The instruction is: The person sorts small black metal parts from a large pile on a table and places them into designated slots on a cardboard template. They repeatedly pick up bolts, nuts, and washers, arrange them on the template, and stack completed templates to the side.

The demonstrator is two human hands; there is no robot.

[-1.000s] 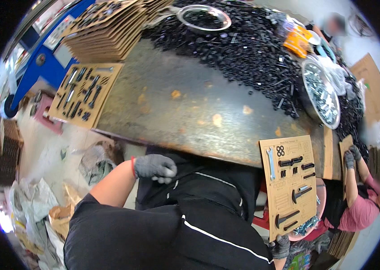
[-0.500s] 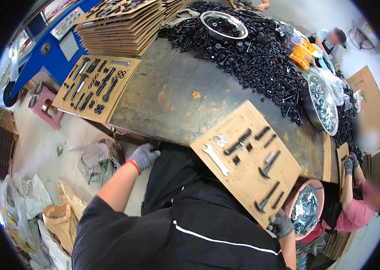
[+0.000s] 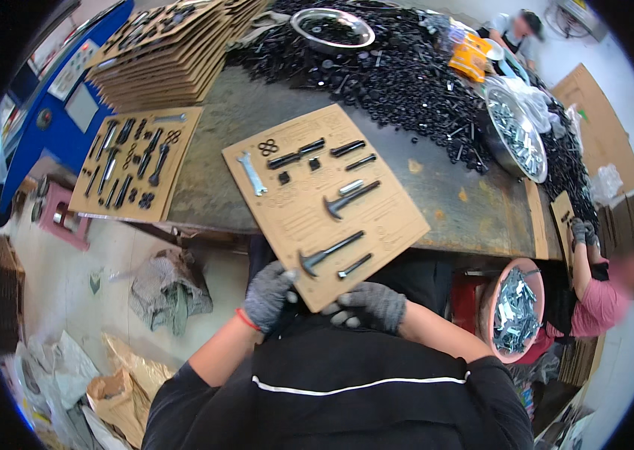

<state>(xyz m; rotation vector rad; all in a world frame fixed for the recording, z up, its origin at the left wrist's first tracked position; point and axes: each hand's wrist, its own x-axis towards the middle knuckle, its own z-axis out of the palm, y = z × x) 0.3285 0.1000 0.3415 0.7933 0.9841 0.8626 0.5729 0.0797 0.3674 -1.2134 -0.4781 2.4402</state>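
A tan cardboard board slants across the near edge of a worn metal table, with bare tabletop beyond its far edge. The grey-knit-gloved right hand clamps its lower edge; the left hand meets its left edge, grip unclear. It carries a smooth silver wrench and black T-shaped pieces.

Beyond the grey-gloved left hand with its red wristband and the grey-gloved right hand, a tan board bears black hardware and a silver wrench.
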